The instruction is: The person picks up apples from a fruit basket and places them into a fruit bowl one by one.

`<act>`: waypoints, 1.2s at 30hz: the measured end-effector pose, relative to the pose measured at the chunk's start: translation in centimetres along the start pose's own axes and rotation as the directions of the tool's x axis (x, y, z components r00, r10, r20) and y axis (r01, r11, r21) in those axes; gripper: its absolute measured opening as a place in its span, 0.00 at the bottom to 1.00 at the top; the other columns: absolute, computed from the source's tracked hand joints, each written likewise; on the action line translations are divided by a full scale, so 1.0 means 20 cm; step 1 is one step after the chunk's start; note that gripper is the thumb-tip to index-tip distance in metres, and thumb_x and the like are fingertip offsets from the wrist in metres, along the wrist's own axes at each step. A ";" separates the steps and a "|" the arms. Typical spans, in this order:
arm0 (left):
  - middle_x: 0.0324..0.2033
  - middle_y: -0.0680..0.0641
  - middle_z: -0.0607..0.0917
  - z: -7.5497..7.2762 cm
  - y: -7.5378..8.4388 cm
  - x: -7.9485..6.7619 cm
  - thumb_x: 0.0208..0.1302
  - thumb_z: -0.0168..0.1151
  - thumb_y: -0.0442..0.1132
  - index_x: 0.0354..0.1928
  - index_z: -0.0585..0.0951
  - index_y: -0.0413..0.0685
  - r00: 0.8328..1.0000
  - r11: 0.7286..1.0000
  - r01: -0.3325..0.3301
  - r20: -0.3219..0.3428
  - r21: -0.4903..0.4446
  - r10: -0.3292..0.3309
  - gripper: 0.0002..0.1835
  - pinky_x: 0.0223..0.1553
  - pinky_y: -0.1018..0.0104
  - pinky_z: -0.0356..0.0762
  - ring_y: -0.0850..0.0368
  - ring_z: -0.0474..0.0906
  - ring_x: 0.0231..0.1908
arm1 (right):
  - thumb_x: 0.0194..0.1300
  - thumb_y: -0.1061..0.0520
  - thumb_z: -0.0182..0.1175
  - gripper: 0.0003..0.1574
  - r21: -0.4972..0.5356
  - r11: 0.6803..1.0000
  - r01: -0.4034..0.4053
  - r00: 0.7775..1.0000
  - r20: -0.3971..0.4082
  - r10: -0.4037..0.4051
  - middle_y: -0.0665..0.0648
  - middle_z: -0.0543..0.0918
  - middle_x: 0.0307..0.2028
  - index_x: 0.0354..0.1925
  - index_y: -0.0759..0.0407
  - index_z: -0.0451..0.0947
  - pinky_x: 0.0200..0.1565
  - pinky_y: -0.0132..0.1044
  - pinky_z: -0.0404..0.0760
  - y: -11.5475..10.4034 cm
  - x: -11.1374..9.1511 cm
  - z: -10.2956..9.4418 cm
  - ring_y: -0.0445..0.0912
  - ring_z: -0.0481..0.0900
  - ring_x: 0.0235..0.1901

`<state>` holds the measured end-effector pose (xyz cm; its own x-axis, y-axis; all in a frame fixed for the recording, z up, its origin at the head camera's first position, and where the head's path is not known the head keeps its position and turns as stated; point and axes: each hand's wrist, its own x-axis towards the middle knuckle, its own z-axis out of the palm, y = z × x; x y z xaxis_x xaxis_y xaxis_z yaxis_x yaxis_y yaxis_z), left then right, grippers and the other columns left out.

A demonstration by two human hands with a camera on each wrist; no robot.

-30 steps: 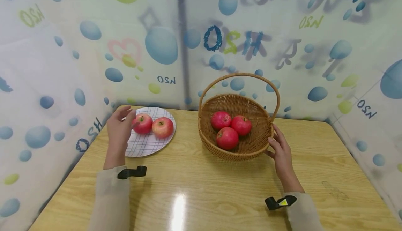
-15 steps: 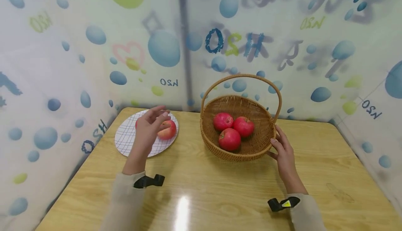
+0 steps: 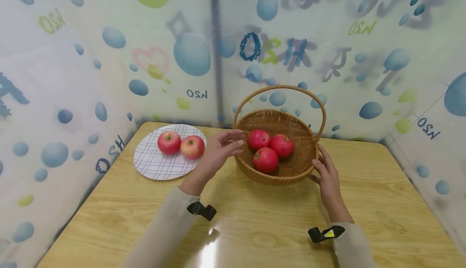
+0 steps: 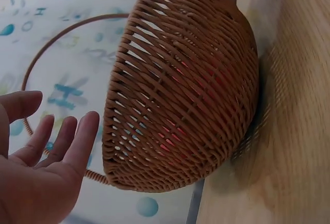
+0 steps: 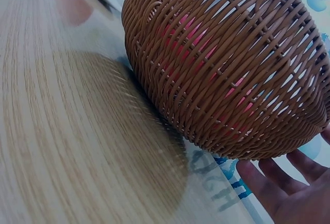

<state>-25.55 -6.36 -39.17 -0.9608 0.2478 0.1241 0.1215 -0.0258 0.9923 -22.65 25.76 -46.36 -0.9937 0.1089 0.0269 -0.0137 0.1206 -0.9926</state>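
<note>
The left hand (image 3: 220,150) is hovering at the left rim of the wicker basket (image 3: 300,152), its fingers loosely extended and holding nothing; in the left wrist view they are appearing apart from the weave. The right hand (image 3: 329,177) is gripping the basket's right rim, with fingers lying both over and beneath it.

Inside the basket, three red apples (image 3: 265,160) are resting together, left of centre. To the left, a checked plate (image 3: 154,164) is carrying two paler apples (image 3: 192,147). Everything is standing on the far half of the desk (image 3: 262,227), before a printed curtain (image 3: 189,55).

The step in hand seems to be steadying the basket on the right while the free hand is waiting at its left edge. Taking an apple next would be calling for a wider spread of the left fingers, clear of the rim, with the right hand bracing the basket.

The weave is hiding most of the fruit in both wrist views, only red patches showing through. The right wrist view is cutting off part of the right hand, and how firmly it is gripping is hard to judge.
</note>
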 end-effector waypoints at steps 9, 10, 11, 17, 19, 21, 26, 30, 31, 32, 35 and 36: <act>0.63 0.38 0.80 0.11 0.05 0.19 0.70 0.62 0.36 0.65 0.77 0.44 0.993 0.982 0.016 0.110 0.191 -0.037 0.22 0.57 0.58 0.83 0.45 0.80 0.60 | 0.81 0.46 0.43 0.35 0.001 1.000 0.001 1.000 -0.008 -0.001 0.61 0.55 0.79 0.80 0.34 0.48 0.44 0.21 0.80 0.01 0.00 0.00 0.58 0.61 0.74; 0.63 0.40 0.81 0.13 0.06 0.21 0.70 0.63 0.37 0.65 0.77 0.44 0.993 0.974 0.011 0.114 0.227 -0.038 0.23 0.58 0.57 0.83 0.46 0.81 0.60 | 0.81 0.46 0.43 0.35 0.002 1.000 0.002 1.000 -0.008 -0.002 0.61 0.55 0.79 0.80 0.34 0.47 0.44 0.21 0.80 0.01 0.01 0.00 0.58 0.61 0.74; 0.62 0.41 0.82 0.14 0.06 0.23 0.70 0.63 0.37 0.65 0.77 0.45 0.993 0.966 0.007 0.116 0.260 -0.038 0.23 0.59 0.57 0.82 0.47 0.81 0.60 | 0.81 0.45 0.43 0.36 0.002 1.000 0.002 1.000 -0.007 -0.002 0.60 0.55 0.79 0.80 0.34 0.47 0.44 0.20 0.80 0.02 0.01 -0.01 0.58 0.61 0.74; 0.61 0.44 0.82 0.26 0.07 0.35 0.69 0.65 0.41 0.65 0.77 0.49 0.987 0.926 0.058 0.116 0.372 -0.108 0.23 0.57 0.58 0.82 0.50 0.80 0.60 | 0.81 0.44 0.43 0.35 0.007 1.000 -0.005 1.000 -0.018 0.005 0.60 0.55 0.79 0.80 0.31 0.47 0.43 0.20 0.79 0.02 0.01 -0.02 0.57 0.60 0.74; 0.62 0.43 0.81 0.30 0.06 0.38 0.69 0.65 0.41 0.65 0.77 0.49 0.984 0.908 0.084 0.109 0.411 -0.140 0.23 0.58 0.57 0.82 0.50 0.79 0.60 | 0.81 0.45 0.43 0.35 0.010 1.000 -0.002 1.000 -0.021 0.002 0.59 0.56 0.78 0.80 0.31 0.47 0.44 0.20 0.80 0.02 0.01 -0.02 0.57 0.61 0.73; 0.62 0.42 0.81 0.33 0.05 0.40 0.69 0.64 0.42 0.65 0.77 0.49 0.981 0.892 0.102 0.102 0.441 -0.162 0.23 0.59 0.56 0.80 0.49 0.79 0.61 | 0.81 0.45 0.44 0.35 0.018 1.000 0.002 1.000 -0.020 -0.002 0.60 0.56 0.78 0.80 0.32 0.47 0.44 0.20 0.80 0.02 0.01 -0.02 0.57 0.61 0.73; 0.62 0.43 0.80 0.40 0.05 0.45 0.69 0.64 0.42 0.65 0.77 0.48 0.982 0.861 0.100 0.091 0.499 -0.167 0.23 0.60 0.54 0.80 0.48 0.77 0.61 | 0.81 0.45 0.44 0.36 0.012 1.000 0.006 1.000 -0.018 -0.006 0.60 0.56 0.79 0.80 0.34 0.48 0.44 0.21 0.81 0.02 0.01 -0.01 0.58 0.61 0.73; 0.63 0.43 0.79 0.43 0.07 0.48 0.69 0.63 0.42 0.66 0.77 0.47 0.983 0.844 0.086 0.095 0.529 -0.159 0.24 0.58 0.56 0.80 0.48 0.77 0.62 | 0.81 0.43 0.44 0.36 -0.006 1.000 0.012 1.000 -0.019 -0.012 0.59 0.56 0.79 0.80 0.33 0.48 0.44 0.21 0.80 0.02 0.01 -0.01 0.58 0.62 0.73; 0.64 0.43 0.79 0.44 0.07 0.49 0.69 0.63 0.42 0.66 0.76 0.47 0.982 0.842 0.082 0.102 0.533 -0.160 0.24 0.58 0.56 0.81 0.48 0.77 0.62 | 0.81 0.43 0.44 0.36 -0.010 1.000 0.013 1.000 -0.017 -0.013 0.59 0.56 0.79 0.80 0.33 0.48 0.44 0.21 0.80 0.01 0.01 -0.01 0.58 0.62 0.73; 0.65 0.43 0.78 0.45 0.07 0.49 0.70 0.62 0.42 0.67 0.75 0.47 0.980 0.841 0.080 0.111 0.535 -0.164 0.25 0.58 0.56 0.81 0.48 0.77 0.62 | 0.81 0.43 0.44 0.36 -0.011 1.000 0.015 1.000 -0.015 -0.015 0.59 0.56 0.78 0.80 0.34 0.47 0.44 0.21 0.80 0.01 0.01 -0.01 0.58 0.62 0.73; 0.66 0.42 0.77 0.47 0.06 0.51 0.69 0.63 0.41 0.67 0.75 0.46 0.976 0.846 0.086 0.126 0.527 -0.177 0.25 0.58 0.54 0.81 0.45 0.77 0.62 | 0.81 0.44 0.44 0.36 -0.011 1.000 0.019 1.000 -0.009 -0.019 0.59 0.57 0.78 0.81 0.36 0.47 0.44 0.21 0.80 0.01 0.01 -0.01 0.58 0.63 0.73; 0.66 0.41 0.76 0.48 0.06 0.51 0.70 0.63 0.40 0.67 0.75 0.46 0.975 0.849 0.087 0.132 0.521 -0.181 0.25 0.59 0.53 0.80 0.45 0.76 0.62 | 0.81 0.44 0.44 0.36 -0.013 1.000 0.018 1.000 -0.007 -0.018 0.59 0.57 0.78 0.81 0.36 0.47 0.44 0.21 0.80 0.01 0.01 0.00 0.58 0.63 0.73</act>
<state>-32.87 5.45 -36.70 -0.9255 0.3740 -0.0594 0.1492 0.5043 0.8505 -22.90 25.90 -46.58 -0.9924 0.1138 0.0461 -0.0305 0.1355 -0.9903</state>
